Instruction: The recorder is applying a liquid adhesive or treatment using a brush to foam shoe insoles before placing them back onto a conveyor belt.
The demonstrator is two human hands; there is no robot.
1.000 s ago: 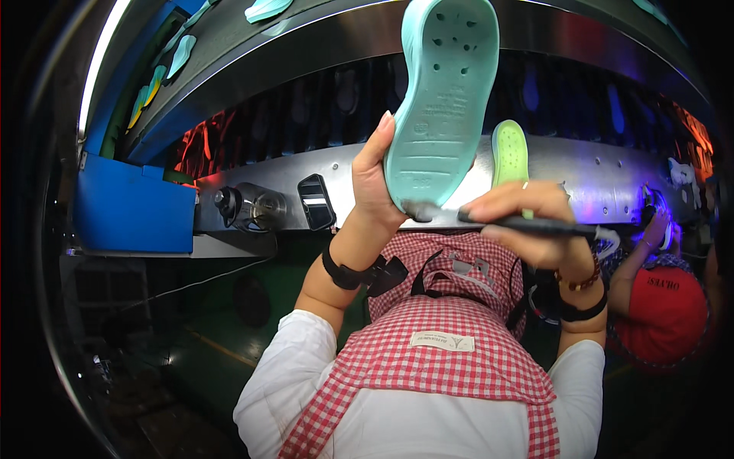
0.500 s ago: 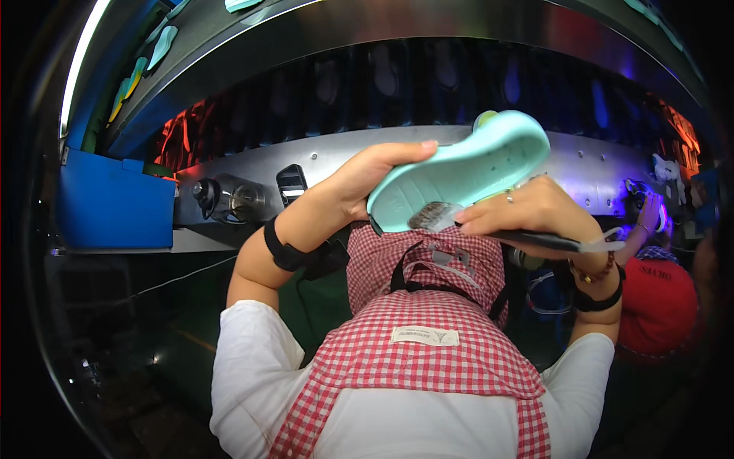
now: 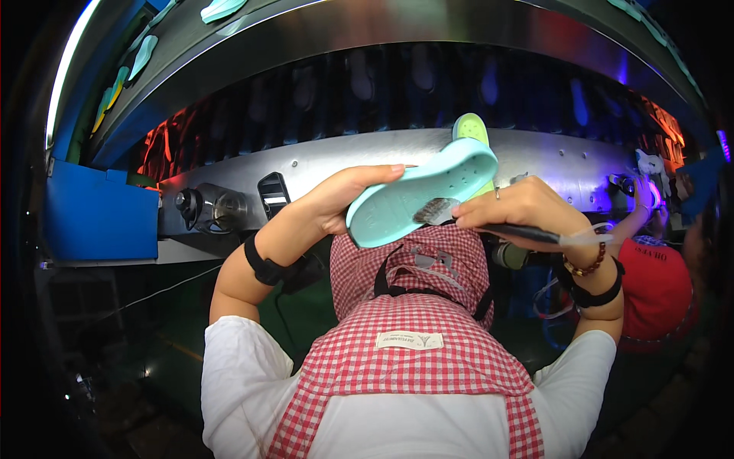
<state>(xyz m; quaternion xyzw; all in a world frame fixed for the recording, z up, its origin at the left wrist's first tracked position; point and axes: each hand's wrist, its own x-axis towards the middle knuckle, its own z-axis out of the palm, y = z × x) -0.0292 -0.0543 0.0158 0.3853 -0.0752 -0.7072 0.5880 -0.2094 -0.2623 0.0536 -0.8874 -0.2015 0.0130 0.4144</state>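
My left hand (image 3: 345, 197) is closed on one end of a mint-green shoe sole (image 3: 390, 203), which it holds up tilted in front of my apron. The thumb lies over the sole's far rim; the other fingers are mostly hidden. In my right hand (image 3: 531, 208) is a brush (image 3: 434, 211) with a black handle and a clear tube at its back end. Its dark bristles rest against the hollow inner face of the sole, near the close rim. Just behind the sole, a yellow-green sole (image 3: 471, 127) lies on the metal ledge, partly covered.
A clear jar (image 3: 228, 210) with a black top and a black-framed item (image 3: 273, 193) stand on the metal ledge (image 3: 329, 155) to the left, near a blue box (image 3: 99, 214). Soles (image 3: 143, 55) lie on the belt beyond. A co-worker in red (image 3: 657, 294) works at right.
The mint sole has tipped and shifted left in view, uncovering more of the yellow-green sole. Along its inner face, the brush has moved from near the left end toward the right.
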